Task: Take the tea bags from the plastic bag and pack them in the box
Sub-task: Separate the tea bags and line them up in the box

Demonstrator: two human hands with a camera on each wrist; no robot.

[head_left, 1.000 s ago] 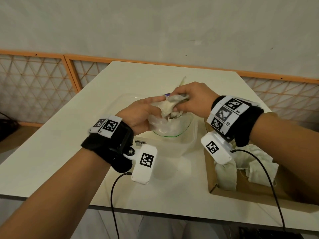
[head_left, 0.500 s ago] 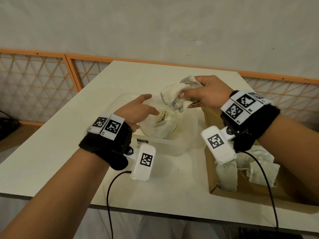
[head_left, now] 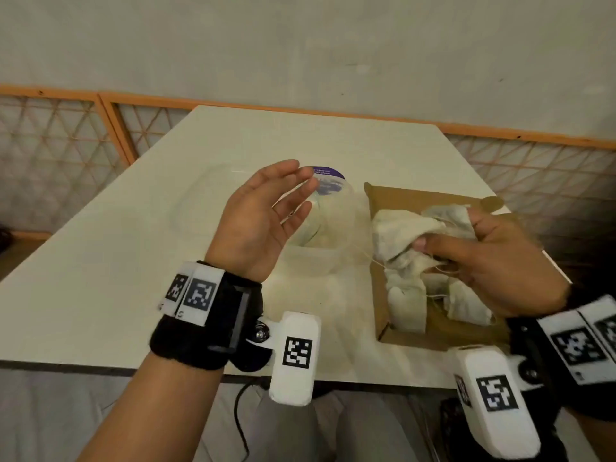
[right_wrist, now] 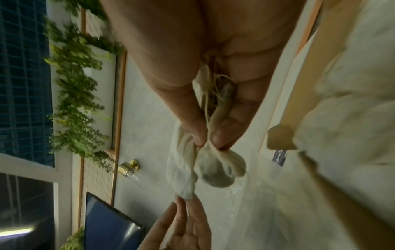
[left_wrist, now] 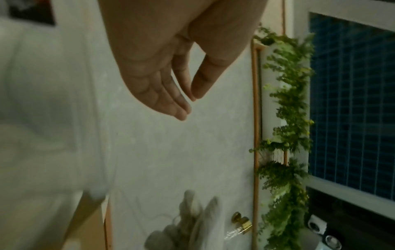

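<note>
My right hand (head_left: pixel 466 241) pinches a bunch of off-white cloth tea bags (head_left: pixel 403 231) between thumb and fingers, held over the brown cardboard box (head_left: pixel 380 258) at the table's right. The right wrist view shows the same tea bags (right_wrist: pixel 215 167) hanging from my fingertips (right_wrist: pixel 220 135). More tea bags (head_left: pixel 406 305) lie in the box. My left hand (head_left: pixel 266 211) hovers empty, fingers straight, palm facing right, beside the clear plastic bag (head_left: pixel 333 211) that sits in a clear plastic tub (head_left: pixel 313 261). In the left wrist view the left hand (left_wrist: pixel 186 101) holds nothing.
The white table (head_left: pixel 100 261) has its front edge close to my body. A clear lid (head_left: pixel 203 195) lies left of the tub. An orange-framed lattice railing (head_left: pixel 66 148) runs behind the table, under a grey wall.
My right hand lifted the tea bags out of the plastic bag and carried them right, over the box. My left hand let go of the bag and opened, rising beside it.
</note>
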